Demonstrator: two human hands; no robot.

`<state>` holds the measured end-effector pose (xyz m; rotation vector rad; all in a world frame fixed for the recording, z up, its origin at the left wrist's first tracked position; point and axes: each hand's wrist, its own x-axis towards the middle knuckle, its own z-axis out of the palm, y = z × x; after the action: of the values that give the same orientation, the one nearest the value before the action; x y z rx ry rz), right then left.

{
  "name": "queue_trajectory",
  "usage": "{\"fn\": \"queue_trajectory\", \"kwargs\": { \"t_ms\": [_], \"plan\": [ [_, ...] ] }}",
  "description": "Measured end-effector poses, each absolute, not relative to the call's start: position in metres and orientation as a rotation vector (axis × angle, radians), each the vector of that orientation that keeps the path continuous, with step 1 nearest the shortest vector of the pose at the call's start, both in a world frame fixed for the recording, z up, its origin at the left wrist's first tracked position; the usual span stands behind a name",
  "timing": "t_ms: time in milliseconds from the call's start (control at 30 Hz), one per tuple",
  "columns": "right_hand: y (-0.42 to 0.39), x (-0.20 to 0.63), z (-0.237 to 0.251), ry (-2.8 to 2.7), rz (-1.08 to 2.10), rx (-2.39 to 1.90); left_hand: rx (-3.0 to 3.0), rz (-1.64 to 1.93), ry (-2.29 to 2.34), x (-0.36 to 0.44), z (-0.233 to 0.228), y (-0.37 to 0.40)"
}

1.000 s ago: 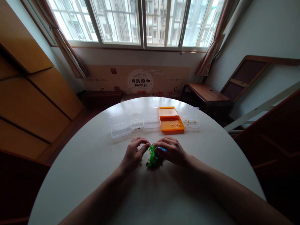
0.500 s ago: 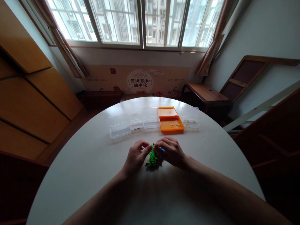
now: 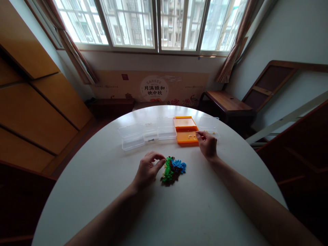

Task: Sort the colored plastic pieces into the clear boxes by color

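A heap of small green, brown and blue building bricks (image 3: 170, 171) lies on the white table, with a little pale yellow at its left side. My left hand (image 3: 148, 169) rests at the heap's left edge, thumb and index finger curled close together by the green bricks; whatever they pinch is too small to see. Farther off, my right hand (image 3: 208, 145) is over the right edge of the open orange box (image 3: 187, 140), its fingers pinched together. Anything between those fingertips cannot be made out. A few whitish pieces (image 3: 190, 136) lie in the box.
Several clear plastic boxes (image 3: 133, 140) with raised lids stand left of the orange one. Another clear box (image 3: 215, 133), holding yellow pieces, is partly hidden behind my right hand. The round table (image 3: 102, 191) curves away beneath the window. A wooden bench (image 3: 228, 100) stands beyond, right.
My right hand has moved from the brick heap forward and right to the orange box, uncovering the blue bricks. My left hand stays by the heap.
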<state>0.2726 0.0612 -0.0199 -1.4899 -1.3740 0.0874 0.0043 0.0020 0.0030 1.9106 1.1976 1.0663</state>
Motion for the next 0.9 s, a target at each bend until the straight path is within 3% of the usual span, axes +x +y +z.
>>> {"fn": "queue_trajectory", "kwargs": {
  "t_ms": [333,900],
  "plan": [
    [0.047,0.260,-0.017,-1.534,0.079,-1.399,2.314,0.772,1.123,-0.011,0.013,0.006],
    [0.042,0.258,-0.016,-1.576,0.071,-1.339,2.489,0.610,1.009,-0.008,0.016,0.000]
  ]
}}
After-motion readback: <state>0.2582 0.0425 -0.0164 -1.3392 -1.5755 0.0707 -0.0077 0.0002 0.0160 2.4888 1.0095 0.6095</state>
